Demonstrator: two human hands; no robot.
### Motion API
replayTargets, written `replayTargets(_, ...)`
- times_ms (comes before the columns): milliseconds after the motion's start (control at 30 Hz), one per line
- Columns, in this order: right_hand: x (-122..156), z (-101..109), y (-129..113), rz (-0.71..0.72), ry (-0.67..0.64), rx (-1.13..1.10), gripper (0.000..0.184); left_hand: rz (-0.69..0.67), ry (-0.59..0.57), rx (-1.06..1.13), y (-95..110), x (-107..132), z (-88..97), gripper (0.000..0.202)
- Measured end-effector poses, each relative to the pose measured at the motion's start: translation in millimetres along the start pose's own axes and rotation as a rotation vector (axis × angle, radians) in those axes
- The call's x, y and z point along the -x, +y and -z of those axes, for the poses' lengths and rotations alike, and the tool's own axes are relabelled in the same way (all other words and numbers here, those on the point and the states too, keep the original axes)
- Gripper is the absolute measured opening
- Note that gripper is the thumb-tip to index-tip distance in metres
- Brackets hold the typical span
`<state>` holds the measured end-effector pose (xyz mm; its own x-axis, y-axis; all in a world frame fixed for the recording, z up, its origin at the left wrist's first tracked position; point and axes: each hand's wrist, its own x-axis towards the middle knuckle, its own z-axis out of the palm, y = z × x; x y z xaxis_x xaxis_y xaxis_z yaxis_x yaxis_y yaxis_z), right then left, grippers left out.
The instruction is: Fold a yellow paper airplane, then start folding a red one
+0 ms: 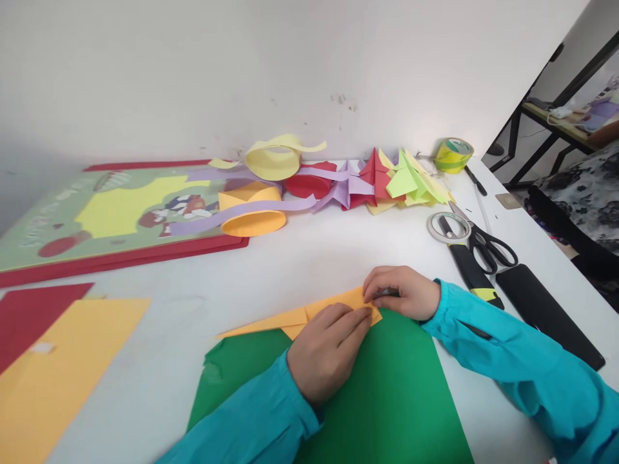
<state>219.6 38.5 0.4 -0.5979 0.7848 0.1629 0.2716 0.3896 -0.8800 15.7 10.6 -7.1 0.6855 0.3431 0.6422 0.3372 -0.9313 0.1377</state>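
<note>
A narrow piece of folded orange paper (280, 320) lies slanted across the top of a green sheet (396, 393), its long point reaching left. Curled over the right part of the paper, my left hand (329, 348) holds it down against the sheet. My right hand (403, 293) pinches the paper's right end between thumb and fingers, close to my left fingertips. Part of the fold is hidden under my fingers.
Paper rings (254, 222) and folded paper stars (374, 180) line the wall. At right are scissors (488, 248), a tape roll (449, 227), a box cutter (476, 274), a black case (549, 316) and yellow tape (453, 155). Orange card (72, 374) and a green folder (43, 219) lie left.
</note>
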Motion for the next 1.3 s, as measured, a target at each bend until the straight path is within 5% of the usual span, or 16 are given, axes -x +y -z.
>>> replayTargets(267, 1.3, 2.0, 1.4, -0.063, 0.015, -0.169, 0.014, -0.011, -0.002, 0.006, 1.5, -3.1, 0.5, 0.024)
replayTargets(833, 1.9, 4.2, -2.0, 0.027, -0.009, -0.118, 0.017, -0.044, 0.054, -0.049, 3.8, -1.5, 1.4, 0.02)
replayTargets(1300, 6.2, 0.6, -3.8, 0.174, -0.074, 0.125, 0.016, 0.078, 0.103, 0.036, 1.3, 8.1, 7.3, 0.006)
